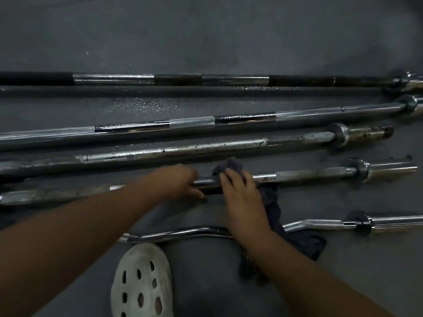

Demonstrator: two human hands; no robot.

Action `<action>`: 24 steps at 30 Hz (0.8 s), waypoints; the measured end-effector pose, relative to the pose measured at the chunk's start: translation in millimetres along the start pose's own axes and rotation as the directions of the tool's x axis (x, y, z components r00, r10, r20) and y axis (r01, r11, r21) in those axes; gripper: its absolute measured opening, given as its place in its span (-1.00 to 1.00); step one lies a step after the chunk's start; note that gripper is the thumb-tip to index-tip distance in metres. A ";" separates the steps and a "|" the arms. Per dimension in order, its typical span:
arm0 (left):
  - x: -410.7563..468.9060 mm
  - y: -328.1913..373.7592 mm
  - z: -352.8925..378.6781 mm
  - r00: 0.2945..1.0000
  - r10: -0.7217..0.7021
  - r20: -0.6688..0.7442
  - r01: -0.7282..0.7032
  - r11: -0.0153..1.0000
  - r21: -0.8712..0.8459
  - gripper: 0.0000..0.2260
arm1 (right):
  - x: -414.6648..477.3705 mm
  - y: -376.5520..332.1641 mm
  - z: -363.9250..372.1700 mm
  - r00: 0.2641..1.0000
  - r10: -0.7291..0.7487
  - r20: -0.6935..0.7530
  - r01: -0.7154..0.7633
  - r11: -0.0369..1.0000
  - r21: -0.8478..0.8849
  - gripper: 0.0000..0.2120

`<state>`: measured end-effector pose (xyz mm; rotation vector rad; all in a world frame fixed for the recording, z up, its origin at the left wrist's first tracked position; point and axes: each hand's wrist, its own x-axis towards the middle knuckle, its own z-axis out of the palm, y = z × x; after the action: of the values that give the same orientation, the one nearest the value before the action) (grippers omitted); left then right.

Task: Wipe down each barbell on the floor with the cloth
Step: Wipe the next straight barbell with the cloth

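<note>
Left fingers point(191, 174) around barbell point(315, 173), right fingers point(229, 177) seemingly around cloth point(272, 212) on it; curl bar point(183, 233), white clog point(142, 271) alongside.

1. Five barbells lie side by side on the grey rubber floor point(206, 42).
2. Farthest: black-banded steel bar point(178, 80), then knurled chrome bar point(192, 122), then pitted steel bar point(206, 148).
3. On the fourth, thin steel bar point(315, 173), the left hand point(180, 181) grips left of the right hand point(242, 197), which holds a dark cloth point(272, 209) there.
4. The cloth trails across the nearest, curved chrome curl bar point(174, 234).
5. A white perforated clog point(142, 280) sits before it.
</note>
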<state>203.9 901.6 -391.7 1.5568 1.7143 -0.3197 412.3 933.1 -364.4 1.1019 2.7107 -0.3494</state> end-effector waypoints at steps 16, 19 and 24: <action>-5.5 8.1 4.7 1.000 0.001 -0.020 -0.003 0.995 -0.095 -0.55 | 5.7 48.9 -7.5 0.922 0.387 -0.027 -0.370 0.897 0.240 -0.30; 1.5 4.6 -2.7 0.991 0.036 0.128 -0.022 0.994 -0.109 -0.58 | 0.7 -7.5 -2.4 0.995 0.095 0.030 -0.100 0.959 0.266 -0.36; -25.6 17.2 29.4 0.948 0.021 -0.319 0.016 0.994 0.112 -0.62 | 4.1 46.5 -5.8 0.977 0.212 -0.008 -0.207 0.962 0.179 -0.33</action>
<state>229.4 867.6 -388.3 1.7696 1.9697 -0.1704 441.7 969.8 -366.6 1.4374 2.5921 -0.5521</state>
